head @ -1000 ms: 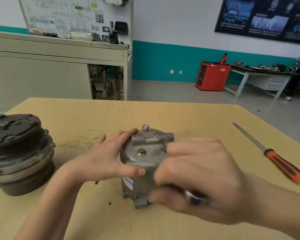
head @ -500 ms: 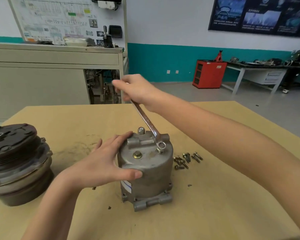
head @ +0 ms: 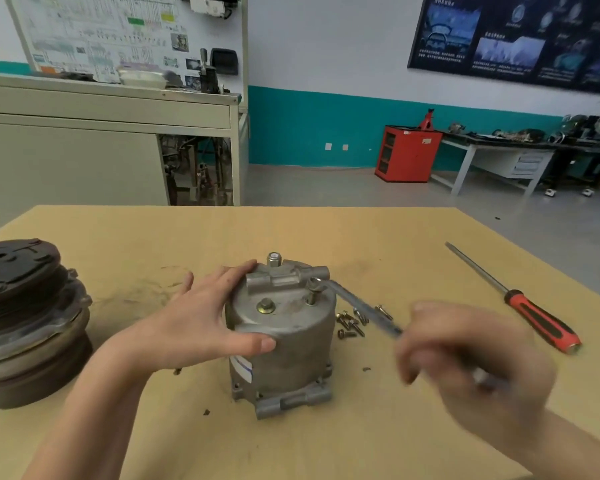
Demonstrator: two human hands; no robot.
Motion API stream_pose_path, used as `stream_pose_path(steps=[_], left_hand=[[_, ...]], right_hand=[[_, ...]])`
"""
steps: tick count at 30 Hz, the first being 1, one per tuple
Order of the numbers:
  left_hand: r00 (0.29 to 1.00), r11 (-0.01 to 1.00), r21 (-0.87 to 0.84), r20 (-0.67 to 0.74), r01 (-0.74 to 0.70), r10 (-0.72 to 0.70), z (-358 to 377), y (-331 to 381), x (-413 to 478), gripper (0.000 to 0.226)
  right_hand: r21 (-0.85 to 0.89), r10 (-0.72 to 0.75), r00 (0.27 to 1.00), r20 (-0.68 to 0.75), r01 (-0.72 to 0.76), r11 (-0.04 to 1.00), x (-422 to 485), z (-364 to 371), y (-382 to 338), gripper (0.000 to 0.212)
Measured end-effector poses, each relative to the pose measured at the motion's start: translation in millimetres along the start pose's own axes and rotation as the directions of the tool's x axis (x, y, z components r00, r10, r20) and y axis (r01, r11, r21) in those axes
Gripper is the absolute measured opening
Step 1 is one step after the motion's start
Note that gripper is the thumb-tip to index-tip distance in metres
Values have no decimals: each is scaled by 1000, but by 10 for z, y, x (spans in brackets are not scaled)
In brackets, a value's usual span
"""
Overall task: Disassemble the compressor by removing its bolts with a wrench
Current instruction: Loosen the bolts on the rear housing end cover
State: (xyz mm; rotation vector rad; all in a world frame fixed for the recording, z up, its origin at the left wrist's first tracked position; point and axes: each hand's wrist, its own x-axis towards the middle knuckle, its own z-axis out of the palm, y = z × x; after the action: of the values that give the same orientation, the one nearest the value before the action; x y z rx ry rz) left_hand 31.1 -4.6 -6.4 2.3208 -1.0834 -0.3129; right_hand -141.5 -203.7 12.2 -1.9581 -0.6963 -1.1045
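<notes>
On the tan table (head: 291, 230), near its centre, the compressor (head: 284, 341) stands upright on its base. The left hand (head: 201, 320) lies flat against the housing's left side, fingers straight, thumb across the front. The right hand (head: 465, 358), motion-blurred, is curled round the handle of the wrench (head: 361, 303), whose ring end sits on a bolt (head: 313, 292) standing proud of the top face. Some loose bolts (head: 352, 322) lie clustered just right of the housing. A red-and-black screwdriver (head: 534, 317) lies well apart to the right; a clutch pulley (head: 25, 317) stands at the left edge
</notes>
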Motion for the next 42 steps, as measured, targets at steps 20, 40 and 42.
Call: stream_pose_path(steps=[20,40,42], left_hand=[[1000,1000,29,13,-8,8,6,-33,12,120],[1000,1000,23,27,0,0,7,-51,18,119],[1000,1000,27,17,5,-6,9,-57,22,119]], right_hand=[[473,554,720,-419,-348,810,486,-102,665,32],[-236,469,860,-202,-507,829,360,-61,629,14],[-440,674,727,-134,-653,616,299,-219,939,12]])
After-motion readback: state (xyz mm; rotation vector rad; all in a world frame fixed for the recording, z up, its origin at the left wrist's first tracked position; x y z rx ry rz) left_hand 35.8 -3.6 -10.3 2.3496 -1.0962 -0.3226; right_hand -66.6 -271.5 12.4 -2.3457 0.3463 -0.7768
